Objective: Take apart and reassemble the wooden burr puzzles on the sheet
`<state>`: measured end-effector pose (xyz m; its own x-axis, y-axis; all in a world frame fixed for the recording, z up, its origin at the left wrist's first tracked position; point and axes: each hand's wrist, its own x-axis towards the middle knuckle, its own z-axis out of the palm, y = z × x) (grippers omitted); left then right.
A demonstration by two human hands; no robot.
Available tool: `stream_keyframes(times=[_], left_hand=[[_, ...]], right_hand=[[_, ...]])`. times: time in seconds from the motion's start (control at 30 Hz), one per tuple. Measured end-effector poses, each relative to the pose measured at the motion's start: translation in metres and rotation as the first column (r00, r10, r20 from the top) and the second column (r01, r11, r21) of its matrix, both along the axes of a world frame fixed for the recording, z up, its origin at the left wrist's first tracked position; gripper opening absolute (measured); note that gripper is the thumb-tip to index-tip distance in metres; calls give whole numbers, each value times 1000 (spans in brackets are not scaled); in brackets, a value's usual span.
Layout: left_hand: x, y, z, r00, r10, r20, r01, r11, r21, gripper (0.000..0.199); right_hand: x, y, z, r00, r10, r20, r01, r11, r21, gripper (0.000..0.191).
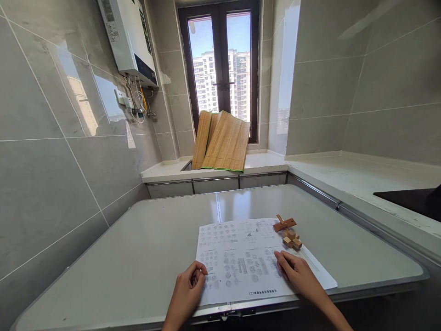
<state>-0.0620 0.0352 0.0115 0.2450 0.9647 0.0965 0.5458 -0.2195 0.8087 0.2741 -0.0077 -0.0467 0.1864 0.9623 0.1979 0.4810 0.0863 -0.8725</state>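
A white printed sheet (241, 257) with rows of small drawings and upside-down text lies near the table's front edge. My left hand (188, 287) rests at the sheet's left edge, fingers curled in, with nothing seen in them. Over the right part of the paper lies my right hand (298, 274), its fingers folded together and no object showing in them. Just beyond it, at the sheet's right side, sits a wooden interlocking block puzzle (292, 239). Behind that is a second wooden puzzle of crossed flat pieces (285, 224), with one stick poking up.
The pale folding table (138, 257) has a seam down its middle. White counters (344, 172) run behind it and to the right, with a dark flat object (409, 200) on the right one. A folded bamboo mat (225, 142) leans by the window. A water heater (129, 41) hangs at left.
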Motion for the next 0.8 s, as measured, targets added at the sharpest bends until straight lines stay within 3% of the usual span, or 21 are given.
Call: stream_keyframes(times=[0.8], left_hand=[[2, -3, 3, 999, 21, 32, -21, 1000, 11, 21]], right_hand=[[0, 1, -1, 999, -12, 37, 11, 1000, 29, 56]])
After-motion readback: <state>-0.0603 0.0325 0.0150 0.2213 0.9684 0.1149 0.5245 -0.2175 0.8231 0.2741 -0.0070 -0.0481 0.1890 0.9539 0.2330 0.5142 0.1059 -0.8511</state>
